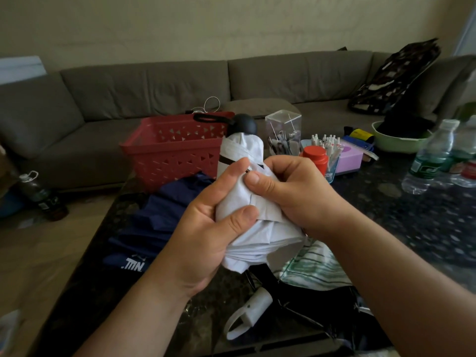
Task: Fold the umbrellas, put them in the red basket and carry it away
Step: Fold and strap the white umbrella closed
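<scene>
White umbrella (pixel 253 202) held above worktop (pixel 425 228), both hands clenched round bunched canopy: left hand (pixel 208 228) low, right hand (pixel 296 191) higher. Long axis points away, black handle toward red basket (pixel 170 148) at far-left corner, left hand nearer.

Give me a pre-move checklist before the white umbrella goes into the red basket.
1. White umbrella held by left hand and right hand: ok.
2. Canopy wrapped tight: not ok, the folds are loose at the lower end.
3. Strap fastened: cannot tell.
4. Red basket upright, with its opening clear: ok.
5. Navy umbrella folded: not ok, it lies loose on the table.
</scene>
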Action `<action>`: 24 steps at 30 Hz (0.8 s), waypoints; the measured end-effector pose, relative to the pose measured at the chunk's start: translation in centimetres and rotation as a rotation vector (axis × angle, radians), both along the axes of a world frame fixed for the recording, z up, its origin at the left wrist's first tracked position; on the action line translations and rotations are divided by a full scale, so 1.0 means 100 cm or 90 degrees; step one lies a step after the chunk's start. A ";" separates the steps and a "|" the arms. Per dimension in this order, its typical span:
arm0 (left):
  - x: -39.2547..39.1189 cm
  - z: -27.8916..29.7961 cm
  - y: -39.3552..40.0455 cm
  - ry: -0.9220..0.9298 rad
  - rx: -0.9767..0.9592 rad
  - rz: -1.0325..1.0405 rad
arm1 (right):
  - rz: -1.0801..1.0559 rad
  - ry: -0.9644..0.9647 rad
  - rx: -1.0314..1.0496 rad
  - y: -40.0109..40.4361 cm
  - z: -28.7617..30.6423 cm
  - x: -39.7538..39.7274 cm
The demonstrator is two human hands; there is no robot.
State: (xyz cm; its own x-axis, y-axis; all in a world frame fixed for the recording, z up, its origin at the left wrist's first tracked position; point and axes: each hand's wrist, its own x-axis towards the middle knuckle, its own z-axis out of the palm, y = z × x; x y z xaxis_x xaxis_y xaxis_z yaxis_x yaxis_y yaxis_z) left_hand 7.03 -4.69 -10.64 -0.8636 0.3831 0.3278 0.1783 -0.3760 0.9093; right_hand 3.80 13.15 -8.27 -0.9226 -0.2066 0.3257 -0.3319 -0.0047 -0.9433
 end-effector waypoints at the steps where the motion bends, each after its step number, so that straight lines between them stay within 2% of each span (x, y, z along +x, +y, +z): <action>1: 0.000 0.000 0.000 -0.001 0.003 -0.006 | 0.001 -0.005 -0.011 0.000 -0.001 0.000; 7: -0.001 0.000 0.001 -0.001 0.001 -0.015 | 0.008 -0.041 -0.054 -0.005 -0.004 -0.001; 12: -0.001 0.002 0.004 -0.049 0.008 0.086 | -0.062 -0.043 -0.065 -0.009 0.000 0.000; 15: -0.006 0.003 0.004 -0.051 -0.050 0.155 | -0.131 -0.022 -0.006 -0.013 -0.004 -0.003; 20: -0.008 -0.003 0.012 0.023 -0.242 0.192 | -0.179 -0.048 0.086 -0.025 -0.011 -0.006; 24: -0.010 -0.014 0.009 0.053 -0.224 0.175 | -0.192 -0.017 0.134 -0.025 -0.012 -0.007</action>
State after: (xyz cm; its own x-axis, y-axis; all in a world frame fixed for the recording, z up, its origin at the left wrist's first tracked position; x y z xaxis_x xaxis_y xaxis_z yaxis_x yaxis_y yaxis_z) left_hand 6.06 -3.78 -12.03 -0.9251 0.2432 0.2917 0.3064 0.0243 0.9516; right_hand 3.10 10.64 -9.47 -0.9600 0.0154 0.2794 -0.2636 0.2851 -0.9215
